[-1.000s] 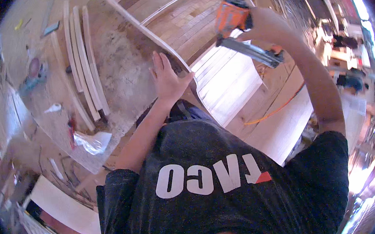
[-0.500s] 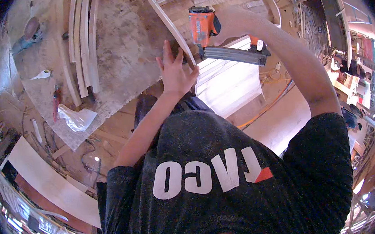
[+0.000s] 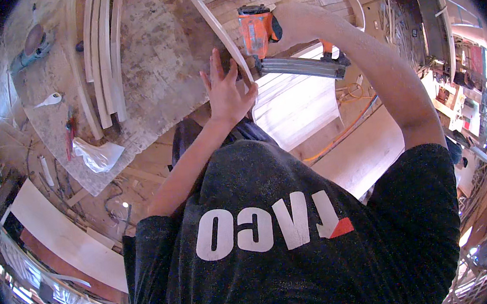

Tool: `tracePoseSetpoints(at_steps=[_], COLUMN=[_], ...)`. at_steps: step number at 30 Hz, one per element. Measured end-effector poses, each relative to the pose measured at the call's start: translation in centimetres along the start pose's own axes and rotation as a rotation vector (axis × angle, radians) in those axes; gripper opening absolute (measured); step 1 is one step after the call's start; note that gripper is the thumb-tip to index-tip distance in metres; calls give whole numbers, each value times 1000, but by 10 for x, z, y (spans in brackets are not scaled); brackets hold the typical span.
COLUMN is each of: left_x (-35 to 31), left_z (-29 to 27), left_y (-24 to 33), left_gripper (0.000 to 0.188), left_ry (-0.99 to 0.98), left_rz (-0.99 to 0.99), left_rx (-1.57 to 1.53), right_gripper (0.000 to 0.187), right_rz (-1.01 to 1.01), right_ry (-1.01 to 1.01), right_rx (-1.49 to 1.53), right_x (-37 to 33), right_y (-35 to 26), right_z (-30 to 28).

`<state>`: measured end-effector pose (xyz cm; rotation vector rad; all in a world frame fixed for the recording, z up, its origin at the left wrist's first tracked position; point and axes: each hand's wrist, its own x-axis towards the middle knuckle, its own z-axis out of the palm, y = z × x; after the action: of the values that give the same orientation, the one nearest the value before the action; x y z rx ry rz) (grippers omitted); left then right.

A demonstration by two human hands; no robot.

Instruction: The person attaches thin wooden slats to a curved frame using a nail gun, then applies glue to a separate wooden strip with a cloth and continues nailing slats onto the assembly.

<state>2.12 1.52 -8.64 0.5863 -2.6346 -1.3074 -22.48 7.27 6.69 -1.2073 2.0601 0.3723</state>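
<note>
My right hand (image 3: 293,27) is closed around the handle of an orange and black nail gun (image 3: 256,30), partly hidden behind my wrist. The gun's long grey magazine (image 3: 303,68) extends to the right beneath my forearm. Its nose meets the side of a pale wooden frame (image 3: 217,28) close to the near corner. At that corner my left hand (image 3: 228,98) has the strip's end between thumb and fingers, the other fingers spread along the left side.
Several long wooden strips (image 3: 107,59) lie on the stained worktable (image 3: 158,54) at left. Nearby are a clear plastic bag (image 3: 98,154), a red-handled tool (image 3: 70,136) and a small white bottle (image 3: 50,100). An orange hose (image 3: 347,132) runs low on the right, beside pale boards (image 3: 368,163).
The nail gun in my right hand has shifted slightly left and up, bringing its nose against the frame's side. My left hand stays at the corner.
</note>
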Motion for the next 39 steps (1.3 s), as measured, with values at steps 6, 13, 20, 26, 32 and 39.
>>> tracePoseSetpoints(at_steps=[6,13,20,26,32,39], left_x=[-1,-1,-1,0,4,-1], left_z=[2,-1,-20,-59,-90,-110], left_y=[-1,-3,-10,-17,-41,-59], left_gripper=[83,80,81,71,33,14], left_ry=[-24,-22,-90,-84,-34,-58], left_rz=[-1,-1,-2,55,193,280], left_rx=[-8,4,50,-77,-205,-331], right_gripper=[56,51,54,55,46,27], right_rz=[-57,13,59,519,902,1247], right_ry=[63,32,66,238,423,363], right_rx=[142,-29,106,175,937,1445], right_x=[8,5,-30,-137,-290,-363], right_y=[25,17,-5,48,24,-116], right_z=[12,9,-20,21,184,409])
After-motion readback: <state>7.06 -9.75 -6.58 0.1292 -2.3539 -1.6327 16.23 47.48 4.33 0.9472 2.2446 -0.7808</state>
